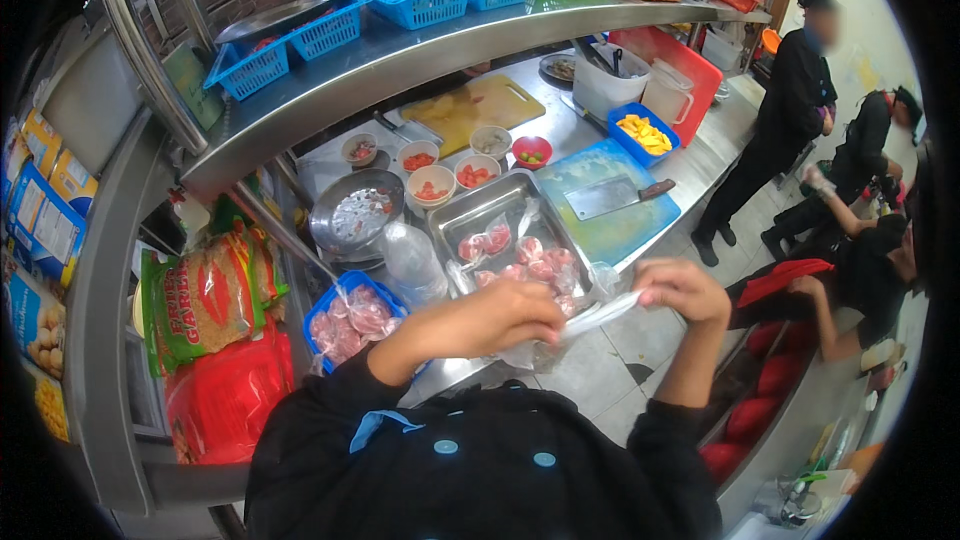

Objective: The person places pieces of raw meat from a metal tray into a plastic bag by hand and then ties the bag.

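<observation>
Between my two hands a clear plastic bag (598, 316) is stretched, its top twisted into a narrow band. My left hand (517, 319) grips one end of the band, above the near edge of a steel tray (480, 208). The fingers of my right hand (679, 289) pinch the other end, out past the tray's right side. Whatever the bag holds is mostly hidden below my left hand. In the tray lie several small plastic bags of raw meat (538, 264). To the left, a blue basket (319, 307) holds more bagged meat (356, 319).
A cleaver (607, 197) lies on a blue-green cutting board (630, 229). Small bowls of chopped food (431, 185) and a metal pan (356, 214) stand beyond the tray. Overhead runs a steel shelf (450, 52) with baskets. Several people (795, 105) are at the right.
</observation>
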`<state>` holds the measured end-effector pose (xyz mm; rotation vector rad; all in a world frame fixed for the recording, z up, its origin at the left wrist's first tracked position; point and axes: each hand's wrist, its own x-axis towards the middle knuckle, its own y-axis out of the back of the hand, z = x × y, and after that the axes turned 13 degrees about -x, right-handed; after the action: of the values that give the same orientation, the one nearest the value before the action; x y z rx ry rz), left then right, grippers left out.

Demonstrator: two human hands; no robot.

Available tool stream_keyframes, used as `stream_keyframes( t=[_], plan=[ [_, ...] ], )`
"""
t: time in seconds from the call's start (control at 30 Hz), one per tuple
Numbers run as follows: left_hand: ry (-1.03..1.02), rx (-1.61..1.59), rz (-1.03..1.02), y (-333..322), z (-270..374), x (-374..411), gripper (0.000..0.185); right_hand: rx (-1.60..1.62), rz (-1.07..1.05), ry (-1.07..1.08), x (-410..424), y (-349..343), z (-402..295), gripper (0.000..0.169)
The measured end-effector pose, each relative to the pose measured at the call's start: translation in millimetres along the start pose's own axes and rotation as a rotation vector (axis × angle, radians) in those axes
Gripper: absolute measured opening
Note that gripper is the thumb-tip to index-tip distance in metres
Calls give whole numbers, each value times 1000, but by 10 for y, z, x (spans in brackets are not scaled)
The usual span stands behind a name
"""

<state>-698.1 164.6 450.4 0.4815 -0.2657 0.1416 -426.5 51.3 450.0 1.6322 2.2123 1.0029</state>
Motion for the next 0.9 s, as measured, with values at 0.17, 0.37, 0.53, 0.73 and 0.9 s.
stream_keyframes(
  t=[0.17,0.37,0.53,0.73,0.9],
  plan=[
    [-212,29,277,-79,20,488,12,574,647,111,651,-1159,900,27],
    [-198,267,387,238,-425,510,15,794,521,-77,610,-1709,52,30],
    [-97,69,312,317,-290,147,15,308,588,-134,262,-938,-283,30],
    [-209,-180,357,22,-23,143,15,969,758,420,269,-718,-94,29],
    [-93,-450,475,-84,-92,208,18,358,637,37,506,-880,-217,36]
  ],
)
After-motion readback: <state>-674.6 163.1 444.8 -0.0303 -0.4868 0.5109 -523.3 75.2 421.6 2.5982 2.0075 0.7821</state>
